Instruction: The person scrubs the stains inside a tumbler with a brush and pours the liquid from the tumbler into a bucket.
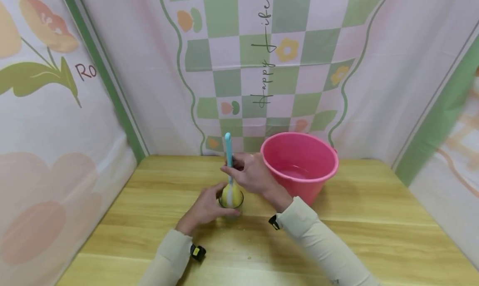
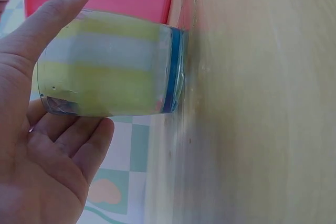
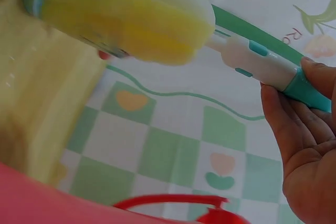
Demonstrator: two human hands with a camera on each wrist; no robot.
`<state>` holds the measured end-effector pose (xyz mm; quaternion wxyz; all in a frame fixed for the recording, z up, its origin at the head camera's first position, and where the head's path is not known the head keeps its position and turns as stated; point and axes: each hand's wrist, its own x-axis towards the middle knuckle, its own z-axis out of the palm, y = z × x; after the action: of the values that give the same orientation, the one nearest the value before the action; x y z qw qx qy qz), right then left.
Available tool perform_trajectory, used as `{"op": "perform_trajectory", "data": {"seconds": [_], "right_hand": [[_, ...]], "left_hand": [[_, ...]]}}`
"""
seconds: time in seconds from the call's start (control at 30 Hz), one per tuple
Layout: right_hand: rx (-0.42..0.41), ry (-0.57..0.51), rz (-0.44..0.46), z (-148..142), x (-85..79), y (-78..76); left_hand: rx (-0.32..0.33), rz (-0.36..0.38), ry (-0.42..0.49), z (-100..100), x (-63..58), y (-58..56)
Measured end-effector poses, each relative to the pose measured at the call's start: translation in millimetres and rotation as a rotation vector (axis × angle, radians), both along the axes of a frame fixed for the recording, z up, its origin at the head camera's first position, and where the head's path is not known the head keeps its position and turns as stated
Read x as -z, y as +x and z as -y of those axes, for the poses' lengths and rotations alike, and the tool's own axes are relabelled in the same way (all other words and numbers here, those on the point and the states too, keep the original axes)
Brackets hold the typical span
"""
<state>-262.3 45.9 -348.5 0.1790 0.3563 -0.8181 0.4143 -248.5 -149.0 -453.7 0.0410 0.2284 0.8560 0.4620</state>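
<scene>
In the head view my left hand [image 1: 207, 203] is round a clear drinking glass [image 2: 118, 85] that stands upright on the table. Its thumb lies on one side of the glass and its fingers on the other. A yellow-and-white sponge cup brush [image 1: 230, 194] is pushed into the glass, filling most of it. My right hand [image 1: 251, 172] pinches the brush by its white and turquoise handle [image 3: 273, 67], which stands nearly upright above the glass. Through the glass wall in the left wrist view, the sponge's stripes show. A blue-tinted band [image 2: 173, 69] marks the glass's base end.
A pink bucket [image 1: 298, 186] stands close behind and right of the right forearm. Its red handle [image 3: 170, 199] shows in the right wrist view. Small drops dot the wooden table [image 1: 168, 219]. Patterned cloth [image 1: 258, 61] hangs behind and at both sides.
</scene>
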Motion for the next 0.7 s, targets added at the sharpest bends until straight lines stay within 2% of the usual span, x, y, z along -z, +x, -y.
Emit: {"op": "perform_trajectory", "data": {"seconds": [0.1, 0.17, 0.3, 0.5, 0.6, 0.7], "right_hand": [[-0.021, -0.003, -0.006, 1.5, 6.7, 1.6], [-0.027, -0.002, -0.021, 2.5, 5.1, 2.7], [-0.024, -0.019, -0.025, 2.5, -10.4, 4.9], [-0.053, -0.107, -0.009, -2.8, -38.9, 7.5], [-0.061, -0.116, 0.000, -3.6, -43.8, 7.3], [-0.068, -0.109, 0.017, -2.3, -40.0, 6.7]], "left_hand": [[-0.001, 0.002, 0.000, -0.1, 0.0, -0.3], [0.003, 0.004, 0.008, 0.0, 0.4, -0.3], [0.008, 0.005, 0.024, 0.7, 2.7, -0.1], [0.010, -0.003, 0.037, 1.2, 1.7, 0.3], [0.010, -0.004, 0.043, 0.9, 0.1, 0.7], [0.008, -0.006, 0.040, 0.3, -0.3, 0.7]]}}
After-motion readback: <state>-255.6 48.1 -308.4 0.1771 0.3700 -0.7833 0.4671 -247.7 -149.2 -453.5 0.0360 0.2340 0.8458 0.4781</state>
